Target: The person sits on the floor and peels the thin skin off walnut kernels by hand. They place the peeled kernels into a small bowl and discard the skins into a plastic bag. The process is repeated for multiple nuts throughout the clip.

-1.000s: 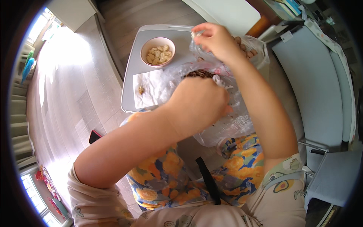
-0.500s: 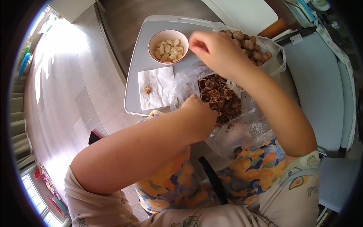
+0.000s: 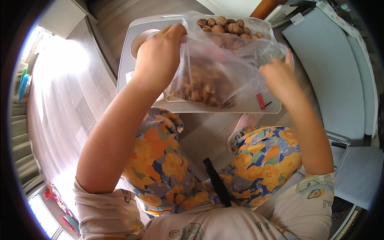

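- Plastic bag [image 3: 249,77] of brown shells [image 3: 206,89], see-through, stretches between both hands over the worktop [image 3: 245,105]
- left hand [image 3: 161,56]: fingers closed on the bag's upper left edge, partly hiding the bowl [image 3: 140,42]
- right hand [image 3: 278,78]: blurred at the bag's right edge, cannot tell whether its fingers grip
- whole walnuts [image 3: 218,29] lie just behind

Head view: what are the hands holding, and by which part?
The clear bag of brown pieces: left hand by its upper left edge, right hand, blurred, apparently by its right edge.
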`<state>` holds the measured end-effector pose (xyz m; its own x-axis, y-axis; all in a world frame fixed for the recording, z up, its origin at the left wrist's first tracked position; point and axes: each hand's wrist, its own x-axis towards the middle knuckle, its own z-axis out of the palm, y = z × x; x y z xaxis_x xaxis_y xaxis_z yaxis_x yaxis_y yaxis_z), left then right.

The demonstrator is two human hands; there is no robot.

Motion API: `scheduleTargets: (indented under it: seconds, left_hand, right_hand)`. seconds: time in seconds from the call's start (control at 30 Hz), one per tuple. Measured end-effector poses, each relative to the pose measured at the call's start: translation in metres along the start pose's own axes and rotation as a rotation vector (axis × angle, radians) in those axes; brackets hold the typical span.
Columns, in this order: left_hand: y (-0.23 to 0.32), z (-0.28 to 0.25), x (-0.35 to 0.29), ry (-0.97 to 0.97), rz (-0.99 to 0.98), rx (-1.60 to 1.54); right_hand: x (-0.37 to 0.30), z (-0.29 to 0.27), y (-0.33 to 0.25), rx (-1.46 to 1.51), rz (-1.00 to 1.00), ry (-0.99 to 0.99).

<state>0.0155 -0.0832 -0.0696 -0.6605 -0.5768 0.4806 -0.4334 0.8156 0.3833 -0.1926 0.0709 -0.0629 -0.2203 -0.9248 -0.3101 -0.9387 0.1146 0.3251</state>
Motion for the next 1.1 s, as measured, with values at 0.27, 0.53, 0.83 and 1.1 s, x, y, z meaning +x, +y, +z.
scheduleTargets:
  seconds: [0.27,0.53,0.83,1.1]
  left_hand:
    - [0.021,-0.001,-0.015,-0.913,0.036,-0.213]
    - [-0.028,-0.018,-0.010,-0.275,-0.140,-0.560]
    - [-0.121,-0.055,-0.013,-0.156,-0.374,-0.699]
    - [-0.129,-0.080,0.003,-0.542,-0.411,-0.692]
  right_hand:
    - [-0.023,0.007,-0.038,0.972,-0.263,0.030]
    - [-0.038,0.040,-0.146,0.810,-0.974,0.298]
    - [0.010,0.277,-0.290,1.210,-0.097,-0.113]
    - [-0.004,0.273,-0.328,0.994,-0.002,-0.395]
